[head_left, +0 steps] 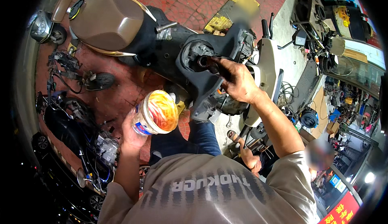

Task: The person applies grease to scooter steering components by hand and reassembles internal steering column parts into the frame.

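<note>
My left hand [131,133] is wrapped round the side of a white plastic tub [142,121], tilted so that its mouth faces up and right. Orange-yellow grease [165,111] coats the inside. My right hand [240,80], its fingers blackened, reaches into the opened front of a scooter [161,48]. Those fingers are drawn together at a dark, round, ring-like part [203,61] inside a cavity in the black plastic body. What they pinch, if anything, is hidden. Right of that hand stands the scooter's cream front panel [266,70].
A brown seat [111,22] tops the scooter's left end. Another motorcycle [72,127] stands at the left. Beyond the scooter lies a yellow-and-black ramp [232,9]. Another person's arm [248,157] shows at lower right, near cluttered shelves [347,102] and coiled cables [287,92].
</note>
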The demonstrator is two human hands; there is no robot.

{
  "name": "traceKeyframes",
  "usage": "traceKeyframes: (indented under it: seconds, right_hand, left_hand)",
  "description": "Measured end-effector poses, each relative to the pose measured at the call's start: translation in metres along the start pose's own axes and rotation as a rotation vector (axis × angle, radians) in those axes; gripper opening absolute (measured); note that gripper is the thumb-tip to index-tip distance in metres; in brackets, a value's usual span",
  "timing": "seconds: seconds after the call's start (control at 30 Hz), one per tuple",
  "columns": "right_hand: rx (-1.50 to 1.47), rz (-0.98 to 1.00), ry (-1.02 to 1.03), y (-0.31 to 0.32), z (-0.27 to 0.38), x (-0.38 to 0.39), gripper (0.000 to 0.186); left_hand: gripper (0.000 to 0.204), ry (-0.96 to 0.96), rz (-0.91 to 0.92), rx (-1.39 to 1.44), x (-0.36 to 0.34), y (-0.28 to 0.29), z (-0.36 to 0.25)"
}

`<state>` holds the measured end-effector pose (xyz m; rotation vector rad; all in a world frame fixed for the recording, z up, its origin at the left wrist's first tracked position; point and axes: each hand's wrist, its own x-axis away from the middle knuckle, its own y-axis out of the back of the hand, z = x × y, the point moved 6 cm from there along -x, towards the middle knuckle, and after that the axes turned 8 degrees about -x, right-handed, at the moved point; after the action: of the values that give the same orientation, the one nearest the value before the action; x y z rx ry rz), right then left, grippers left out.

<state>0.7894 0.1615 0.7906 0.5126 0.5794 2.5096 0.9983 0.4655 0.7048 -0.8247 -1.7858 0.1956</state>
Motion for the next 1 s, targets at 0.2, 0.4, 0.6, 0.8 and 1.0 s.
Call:
traceKeyframes:
  seconds: [0.2, 0.4, 0.6, 0.8, 1.0]
  right_hand:
    - [0.088, 0.087, -0.085, -0.01, -0.003, -0.001, 0.059]
    - [0.058, 0.061, -0.078, -0.012, -0.002, -0.005, 0.056]
    - [0.179, 0.128, -0.099, -0.011, 0.002, -0.012, 0.063]
    - [0.248, 0.214, -0.028, -0.012, 0.007, -0.015, 0.071]
    - [0.017, 0.137, 0.023, -0.016, 0.004, -0.02, 0.062]
  left_hand:
    - [0.067, 0.031, 0.003, -0.013, -0.015, 0.004, -0.011]
    - [0.065, 0.064, 0.051, -0.021, -0.021, 0.012, -0.017]
    - [0.064, 0.069, 0.029, -0.004, -0.026, 0.02, -0.016]
    - [0.062, 0.059, 0.018, 0.019, -0.029, 0.025, -0.016]
    - [0.061, 0.044, 0.035, 0.007, -0.03, 0.024, -0.02]
